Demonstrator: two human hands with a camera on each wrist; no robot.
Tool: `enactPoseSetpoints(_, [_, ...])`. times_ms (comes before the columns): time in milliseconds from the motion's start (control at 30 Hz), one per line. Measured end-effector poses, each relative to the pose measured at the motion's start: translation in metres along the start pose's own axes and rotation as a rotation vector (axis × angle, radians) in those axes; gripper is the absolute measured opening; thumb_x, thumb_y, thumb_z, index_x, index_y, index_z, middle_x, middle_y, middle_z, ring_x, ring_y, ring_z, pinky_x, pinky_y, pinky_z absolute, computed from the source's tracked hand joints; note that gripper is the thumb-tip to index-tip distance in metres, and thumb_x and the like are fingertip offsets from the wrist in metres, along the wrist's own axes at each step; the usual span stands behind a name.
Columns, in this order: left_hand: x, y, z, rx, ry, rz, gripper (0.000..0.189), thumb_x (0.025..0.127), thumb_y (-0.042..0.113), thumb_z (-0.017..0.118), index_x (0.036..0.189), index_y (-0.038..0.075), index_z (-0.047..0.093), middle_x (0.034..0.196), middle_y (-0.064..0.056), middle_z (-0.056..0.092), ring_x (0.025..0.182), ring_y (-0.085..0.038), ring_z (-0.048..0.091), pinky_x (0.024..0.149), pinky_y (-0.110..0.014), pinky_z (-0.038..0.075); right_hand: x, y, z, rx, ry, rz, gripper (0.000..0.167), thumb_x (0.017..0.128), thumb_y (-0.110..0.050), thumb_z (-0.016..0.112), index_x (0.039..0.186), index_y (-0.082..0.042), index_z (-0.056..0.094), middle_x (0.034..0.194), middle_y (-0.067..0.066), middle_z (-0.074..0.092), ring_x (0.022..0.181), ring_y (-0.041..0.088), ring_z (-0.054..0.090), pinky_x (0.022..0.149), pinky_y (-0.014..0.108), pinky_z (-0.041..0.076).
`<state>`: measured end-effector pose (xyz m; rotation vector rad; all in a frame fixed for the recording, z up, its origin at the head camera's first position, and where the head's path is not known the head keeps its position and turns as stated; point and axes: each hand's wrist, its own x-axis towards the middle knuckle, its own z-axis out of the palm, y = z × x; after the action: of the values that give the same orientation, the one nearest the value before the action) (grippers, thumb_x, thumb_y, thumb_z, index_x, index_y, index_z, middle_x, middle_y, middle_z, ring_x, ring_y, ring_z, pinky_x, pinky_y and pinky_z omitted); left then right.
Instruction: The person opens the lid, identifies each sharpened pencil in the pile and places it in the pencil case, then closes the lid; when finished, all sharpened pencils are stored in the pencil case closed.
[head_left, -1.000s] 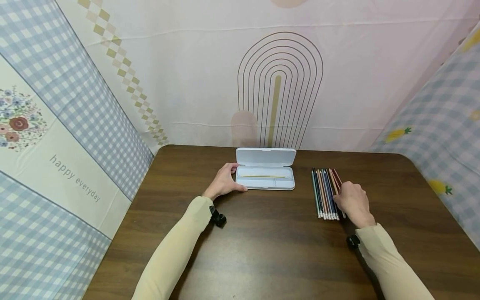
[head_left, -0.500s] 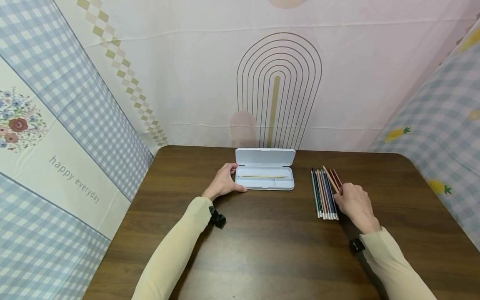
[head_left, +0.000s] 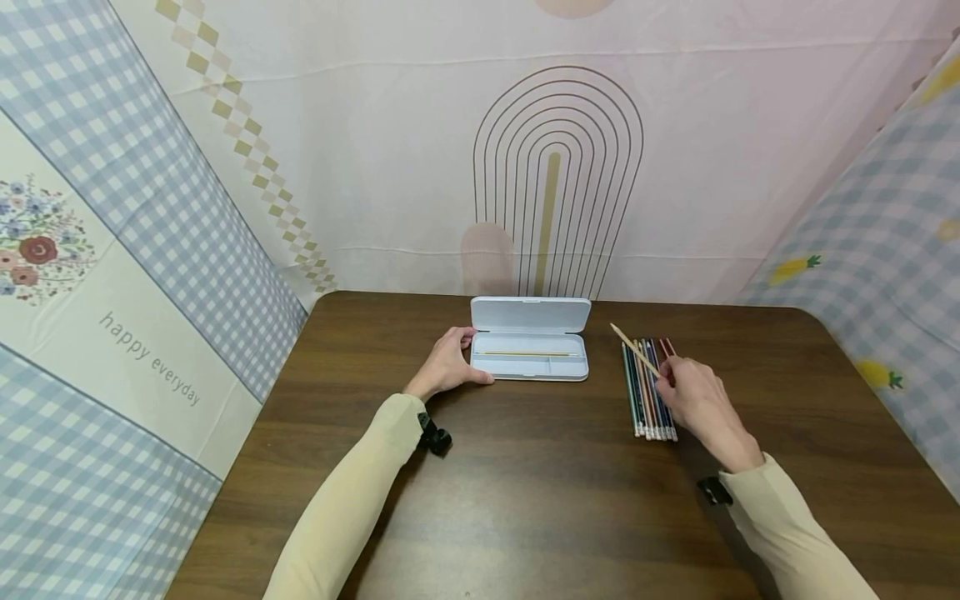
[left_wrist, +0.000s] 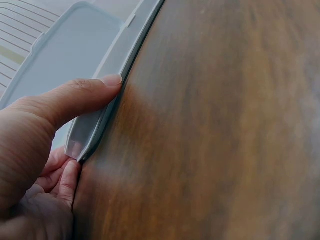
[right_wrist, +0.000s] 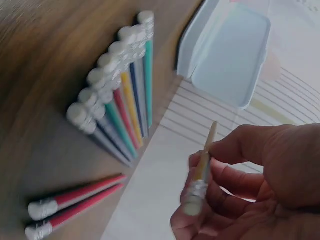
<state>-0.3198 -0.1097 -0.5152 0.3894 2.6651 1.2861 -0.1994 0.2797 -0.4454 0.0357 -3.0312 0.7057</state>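
Well, the right hand (head_left: 701, 408) holds a slim, golden-tan pencil (head_left: 636, 351), pinched between thumb and fingers, its sharpened tip angled up and away and its pale, round eraser showing behind the fingertips in a crimped, silvery collar. Just left of those fingers, and partly under the slanting pencil as I see it from above, a row (head_left: 647, 400) of straight pencils lies side by side on the table (head_left: 525, 500), erasers towards the person, barrels in teal, dark blue, yellow and red. Near the same fingers, a little apart from the row, lie two red pencils (right_wrist: 75, 197), glossy and close together. Well to the left is the case (head_left: 517, 367), a smooth, pale, round-cornered box that looks like plastic, and the left hand (head_left: 447, 360) spans its short end, spread fairly wide, thumb on the front edge, the other fingers round the far corner. Its lid (head_left: 531, 315) stands raised beyond the thumb. Inside, a single thin yellow pencil (head_left: 525, 353) lies lengthwise in the long back compartment; the narrower strip nearer the thumb is split by a small divider. The table's brown, streaky wood grain runs under both hands, with a shine near the front.
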Motion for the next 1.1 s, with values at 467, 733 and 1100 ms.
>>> enactPoseSetpoints(467, [0.0,-0.001,0.0,0.003,0.001,0.005,0.096,0.073,0.022,0.102,0.153,0.001,0.053,0.152,-0.018,0.057,0.146,-0.034,0.058,0.126,-0.044,0.049,0.017,-0.017,0.013,0.091,0.075,-0.235,0.011,0.102,0.0,0.064,0.104,0.004,0.074,0.088,0.014,0.069,0.072,0.018,0.054,0.063,0.027,0.044])
enactPoseSetpoints(733, [0.0,-0.001,0.001,0.006,0.0,0.0,0.097,0.073,0.023,0.102,0.154,0.002,0.053,0.152,-0.018,0.057,0.146,-0.034,0.058,0.126,-0.044,0.049,0.028,-0.024,0.021,0.076,0.089,-0.336,0.009,0.103,0.0,0.068,0.104,0.004,0.076,0.092,0.016,0.07,0.074,0.019,0.054,0.065,0.027,0.042])
enactPoseSetpoints(1100, [-0.001,0.001,-0.001,-0.001,-0.008,-0.005,0.096,0.074,0.023,0.101,0.154,0.002,0.052,0.154,-0.017,0.056,0.148,-0.033,0.057,0.126,-0.045,0.048,0.05,-0.041,0.03,0.082,0.08,-0.391,0.012,0.104,-0.002,0.069,0.108,0.005,0.078,0.104,0.022,0.074,0.081,0.024,0.061,0.071,0.032,0.049])
